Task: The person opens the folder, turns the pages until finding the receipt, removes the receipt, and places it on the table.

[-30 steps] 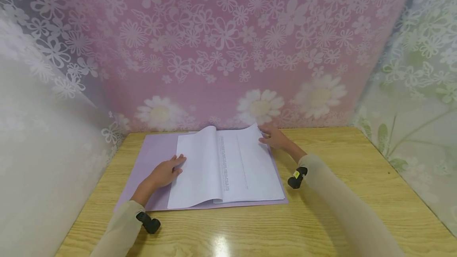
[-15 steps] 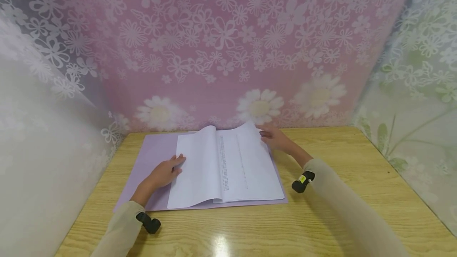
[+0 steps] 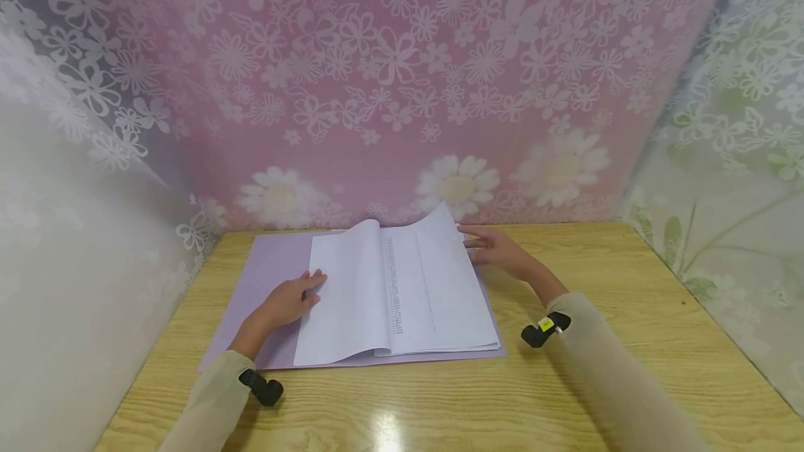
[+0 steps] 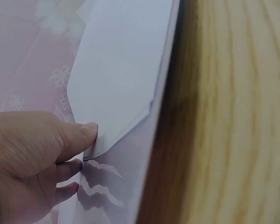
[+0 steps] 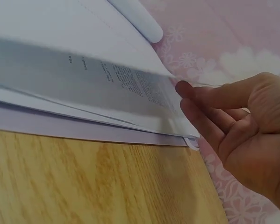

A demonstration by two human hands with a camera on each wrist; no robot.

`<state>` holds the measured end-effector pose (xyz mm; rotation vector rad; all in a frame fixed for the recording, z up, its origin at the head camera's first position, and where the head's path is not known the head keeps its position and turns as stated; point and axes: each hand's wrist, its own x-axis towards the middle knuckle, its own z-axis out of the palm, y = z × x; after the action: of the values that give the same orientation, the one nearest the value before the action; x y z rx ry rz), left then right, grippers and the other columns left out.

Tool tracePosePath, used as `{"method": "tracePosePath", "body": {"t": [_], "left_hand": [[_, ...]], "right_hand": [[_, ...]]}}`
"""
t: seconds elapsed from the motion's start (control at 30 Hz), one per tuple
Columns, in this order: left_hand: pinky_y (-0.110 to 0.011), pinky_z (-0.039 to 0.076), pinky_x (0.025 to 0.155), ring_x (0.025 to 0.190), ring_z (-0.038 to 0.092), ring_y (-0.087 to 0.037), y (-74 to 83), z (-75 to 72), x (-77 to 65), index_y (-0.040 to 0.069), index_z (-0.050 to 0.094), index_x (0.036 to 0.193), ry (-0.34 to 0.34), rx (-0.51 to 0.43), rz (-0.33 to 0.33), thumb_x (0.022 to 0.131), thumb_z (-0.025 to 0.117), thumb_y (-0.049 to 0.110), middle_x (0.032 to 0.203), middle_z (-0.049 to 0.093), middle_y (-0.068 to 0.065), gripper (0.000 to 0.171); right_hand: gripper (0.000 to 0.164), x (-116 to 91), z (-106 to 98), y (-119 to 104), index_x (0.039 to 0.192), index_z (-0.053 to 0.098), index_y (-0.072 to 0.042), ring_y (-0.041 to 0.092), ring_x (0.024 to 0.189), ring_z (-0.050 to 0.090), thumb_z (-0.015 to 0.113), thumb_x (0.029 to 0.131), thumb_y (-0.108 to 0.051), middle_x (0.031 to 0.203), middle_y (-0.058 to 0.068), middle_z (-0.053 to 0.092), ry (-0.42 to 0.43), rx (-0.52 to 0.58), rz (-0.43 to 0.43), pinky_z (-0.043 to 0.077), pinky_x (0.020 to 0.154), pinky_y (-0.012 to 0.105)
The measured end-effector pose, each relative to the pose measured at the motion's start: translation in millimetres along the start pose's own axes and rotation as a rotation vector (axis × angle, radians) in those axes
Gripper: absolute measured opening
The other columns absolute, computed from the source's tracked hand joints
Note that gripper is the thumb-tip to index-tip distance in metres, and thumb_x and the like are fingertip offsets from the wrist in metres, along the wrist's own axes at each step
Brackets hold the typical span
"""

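Observation:
A stack of white printed sheets [image 3: 433, 298] lies in an open lilac folder [image 3: 270, 257]. Some leaves are folded over to the left as turned pages [image 3: 345, 298], blank on the visible side. My left hand [image 3: 291, 302] rests at their left edge; in the left wrist view one digit lies on the paper and others sit at its edge. My right hand [image 3: 499, 251] is at the far right corner, fingers extended and spread. A lifted top sheet [image 5: 83, 46] meets its fingertips [image 5: 183, 87], and printed text shows on the page beneath [image 5: 130, 81].
The folder lies on a wood-grain table [image 3: 597, 284]. Right behind the table hangs a pink floral backdrop [image 3: 377, 89], with pale floral panels [image 3: 741, 194] at both sides. A black wrist camera [image 3: 545, 330] sits on each sleeve.
My right hand has shifted slightly right and its fingers have spread. The top sheet's far right corner stands higher. The left hand and turned pages stay put.

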<state>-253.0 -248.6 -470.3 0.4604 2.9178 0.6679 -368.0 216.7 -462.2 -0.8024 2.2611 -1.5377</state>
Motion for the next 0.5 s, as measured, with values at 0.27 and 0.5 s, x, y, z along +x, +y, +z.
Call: {"method": "tracePosePath", "body": {"t": [0.27,0.5], "left_hand": [[-0.062,0.035,0.117,0.146,0.037,-0.048,-0.8,-3.9,5.0,0.003,0.05,0.149,-0.024,-0.012,-0.022,0.101,0.062,0.014,0.157,0.042,-0.023,0.05],[-0.061,0.034,0.118,0.145,0.039,-0.048,4.0,-10.2,5.6,0.002,0.054,0.146,-0.035,-0.025,-0.056,0.098,0.066,0.013,0.154,0.045,-0.025,0.051]], "right_hand": [[0.073,-8,0,2,0.159,0.037,-0.015,0.043,0.145,0.044,0.072,0.095,-0.009,0.164,0.017,0.036,0.012,0.04,0.032,0.058,0.098,0.033],[0.082,-13,7,-2,0.161,0.029,-0.005,0.043,0.133,0.057,0.074,0.093,-0.01,0.151,0.028,0.049,-0.021,0.057,0.057,0.057,0.1,0.034]]}}
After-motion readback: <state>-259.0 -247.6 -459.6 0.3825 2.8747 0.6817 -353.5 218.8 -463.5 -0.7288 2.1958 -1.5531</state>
